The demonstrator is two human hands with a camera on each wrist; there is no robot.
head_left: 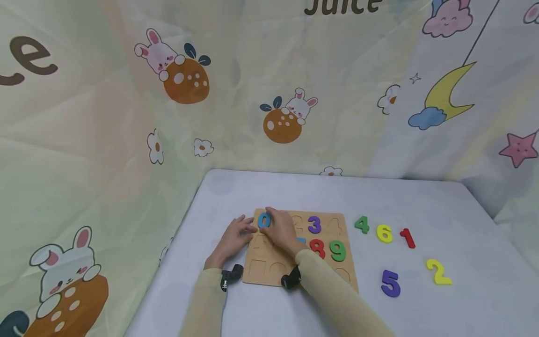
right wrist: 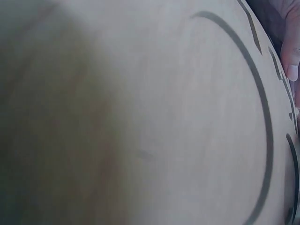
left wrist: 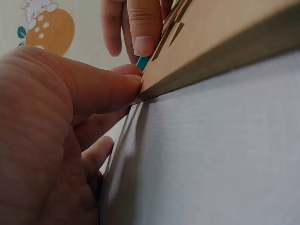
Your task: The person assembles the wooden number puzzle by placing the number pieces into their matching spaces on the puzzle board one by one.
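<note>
The wooden number puzzle board (head_left: 262, 256) lies on the table. At its upper left, my right hand (head_left: 283, 231) pinches the blue number 0 (head_left: 259, 221) between thumb and finger. My left hand (head_left: 230, 239) holds the board's left edge, its thumb and forefinger at the rim in the left wrist view. There, a sliver of the blue 0 (left wrist: 142, 62) shows under the other hand's thumb. A purple 3 (head_left: 311, 228), red 8 (head_left: 317, 248) and green 9 (head_left: 343, 250) sit on the board. A blue piece (head_left: 301, 240) is mostly hidden by my right hand.
Right of the board lie a green 4 (head_left: 364, 224), yellow 6 (head_left: 380, 233), red 1 (head_left: 408, 238), purple 5 (head_left: 391, 290) and yellow 2 (head_left: 440, 280). A printed cloth (head_left: 236, 84) hangs behind the white table (head_left: 379, 201). Grooved board surface fills most of the right wrist view.
</note>
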